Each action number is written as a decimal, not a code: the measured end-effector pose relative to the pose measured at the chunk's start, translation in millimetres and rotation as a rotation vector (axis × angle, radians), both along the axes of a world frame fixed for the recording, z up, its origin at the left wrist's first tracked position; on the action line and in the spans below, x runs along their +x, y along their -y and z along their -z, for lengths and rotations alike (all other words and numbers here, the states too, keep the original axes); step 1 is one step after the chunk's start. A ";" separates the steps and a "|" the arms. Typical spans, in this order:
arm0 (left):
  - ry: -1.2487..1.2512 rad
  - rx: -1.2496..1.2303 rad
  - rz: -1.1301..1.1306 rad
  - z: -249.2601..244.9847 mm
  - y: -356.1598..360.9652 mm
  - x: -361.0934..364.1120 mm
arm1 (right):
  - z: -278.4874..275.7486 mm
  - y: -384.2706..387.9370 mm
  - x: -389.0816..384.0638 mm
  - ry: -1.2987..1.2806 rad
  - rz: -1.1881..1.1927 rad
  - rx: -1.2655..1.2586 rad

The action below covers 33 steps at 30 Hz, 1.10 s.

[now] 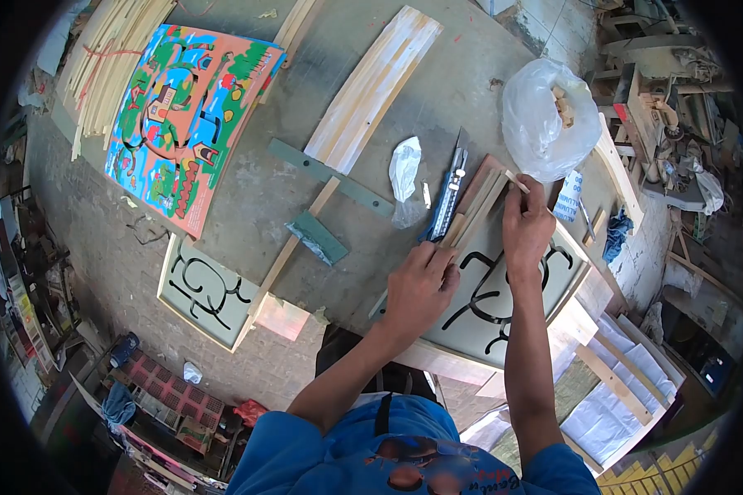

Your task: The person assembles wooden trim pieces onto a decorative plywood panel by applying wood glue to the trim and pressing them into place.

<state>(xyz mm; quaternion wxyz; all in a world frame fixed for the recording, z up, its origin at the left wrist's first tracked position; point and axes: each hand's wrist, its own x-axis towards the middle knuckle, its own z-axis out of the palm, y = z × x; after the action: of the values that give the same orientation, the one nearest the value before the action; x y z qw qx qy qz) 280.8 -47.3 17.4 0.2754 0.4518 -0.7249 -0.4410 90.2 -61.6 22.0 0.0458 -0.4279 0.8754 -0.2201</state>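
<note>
My left hand has its fingers curled over the near end of some narrow wooden strips, pressing or gripping them. My right hand is closed in a pinch on a small, pale wood piece by the strips' far end. Along the strips lies a reddish-brown wood bar. Just left of them rests a blue utility knife, its blade extended and pointing away from me. Under my forearms is a framed pale board with black curved lines, partly hidden by my right arm.
A plastic bag holding wood bits stands at the far right. White-streaked planks, a sanding block and a crumpled white wrapper lie on the table. Further left are a colourful printed board, bundled strips and another framed board.
</note>
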 end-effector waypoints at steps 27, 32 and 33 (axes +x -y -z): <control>-0.169 0.553 -0.160 -12.9 -11.8 102.1 | -35.6 -61.3 62.4 0.741 0.126 -0.005; -0.139 0.387 -0.116 -2.1 -59.0 115.2 | -33.4 -80.5 91.9 0.781 0.076 0.008; -0.134 0.283 -0.092 0.2 -68.6 116.0 | -33.1 -82.2 95.7 0.773 0.060 0.042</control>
<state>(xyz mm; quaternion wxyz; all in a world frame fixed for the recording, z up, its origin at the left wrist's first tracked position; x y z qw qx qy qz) 396.8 21.3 17.1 0.2766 0.4886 -0.6142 -0.5546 185.9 20.6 55.0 0.3745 -0.2865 0.8102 -0.3482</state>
